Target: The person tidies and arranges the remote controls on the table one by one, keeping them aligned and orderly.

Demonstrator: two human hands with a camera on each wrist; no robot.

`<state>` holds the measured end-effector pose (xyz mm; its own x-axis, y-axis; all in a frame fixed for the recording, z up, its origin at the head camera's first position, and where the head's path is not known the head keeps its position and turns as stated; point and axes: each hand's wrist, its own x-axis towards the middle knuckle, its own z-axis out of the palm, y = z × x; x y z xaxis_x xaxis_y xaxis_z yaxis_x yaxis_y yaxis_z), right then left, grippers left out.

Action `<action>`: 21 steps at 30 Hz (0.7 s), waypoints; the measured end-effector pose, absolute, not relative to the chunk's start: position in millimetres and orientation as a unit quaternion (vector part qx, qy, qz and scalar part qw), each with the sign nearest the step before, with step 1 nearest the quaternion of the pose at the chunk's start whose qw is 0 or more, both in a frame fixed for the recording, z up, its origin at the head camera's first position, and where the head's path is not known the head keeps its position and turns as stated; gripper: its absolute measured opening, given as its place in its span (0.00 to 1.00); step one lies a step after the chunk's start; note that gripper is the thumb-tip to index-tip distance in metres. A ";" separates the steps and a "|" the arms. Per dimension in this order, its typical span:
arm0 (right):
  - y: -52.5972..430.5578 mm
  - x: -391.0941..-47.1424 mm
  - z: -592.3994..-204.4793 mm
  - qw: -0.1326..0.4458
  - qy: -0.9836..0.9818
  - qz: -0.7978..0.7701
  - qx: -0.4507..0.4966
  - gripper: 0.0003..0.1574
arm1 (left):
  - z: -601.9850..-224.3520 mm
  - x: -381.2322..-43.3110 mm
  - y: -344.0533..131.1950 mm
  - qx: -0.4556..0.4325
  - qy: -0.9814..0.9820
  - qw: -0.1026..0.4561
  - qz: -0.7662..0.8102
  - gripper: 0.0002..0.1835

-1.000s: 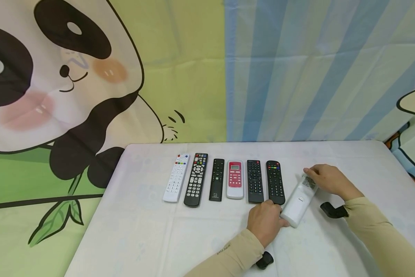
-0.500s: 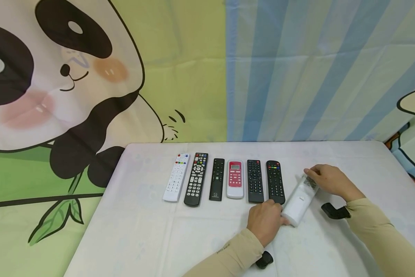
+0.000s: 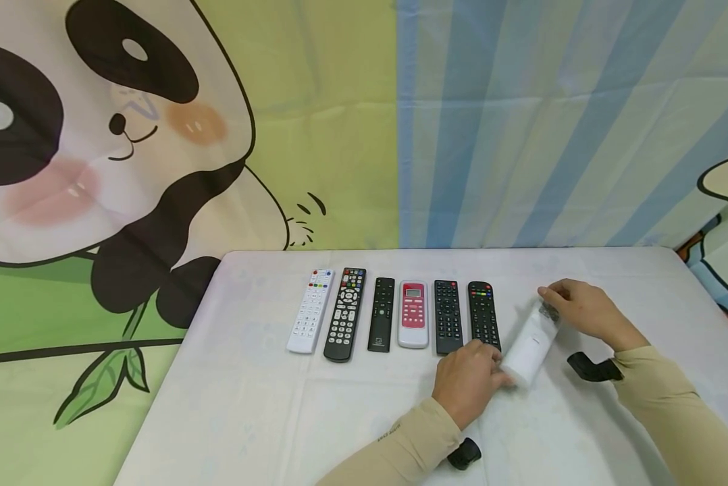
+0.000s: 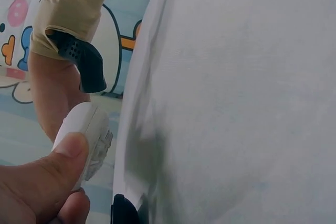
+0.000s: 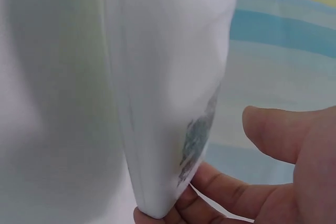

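Note:
A white remote control [image 3: 531, 345] lies slantwise between the two hands, slightly blurred in the head view; a small mark and a worn grey patch show on its upward face. My left hand [image 3: 469, 381] pinches its near end, thumb [image 4: 72, 144] on one side and fingers on the other in the left wrist view. At the far end is my right hand [image 3: 589, 312]. In the right wrist view its thumb [image 5: 270, 129] stands apart from the remote, while its fingers [image 5: 220, 184] touch the tip from below and behind.
Several remotes stand in a row left of the hands: a white one [image 3: 311, 312], a long black one [image 3: 345, 315], a small black one [image 3: 381, 315], a red-and-white one [image 3: 413, 314] and two more black ones [image 3: 448, 317]. The white-covered table [image 3: 218, 418] ends at a printed curtain [image 3: 333, 135].
The white remote has shifted slightly up and right with the left hand. My right hand has moved a little away to the upper right. The row of remotes stays put.

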<state>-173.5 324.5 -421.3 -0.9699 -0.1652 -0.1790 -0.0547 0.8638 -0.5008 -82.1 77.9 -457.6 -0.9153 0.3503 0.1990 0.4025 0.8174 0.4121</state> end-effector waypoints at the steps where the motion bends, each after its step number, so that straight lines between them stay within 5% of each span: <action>1: 324.1 -173.8 -420.5 0.108 0.959 -0.258 -0.053 0.45 | -457.1 -82.4 77.6 -0.197 -0.950 0.058 -0.236 0.18; 21: 317.7 -178.8 -412.8 0.102 0.946 -0.308 -0.021 0.47 | -447.1 -84.5 73.8 -0.201 -0.923 0.079 -0.318 0.17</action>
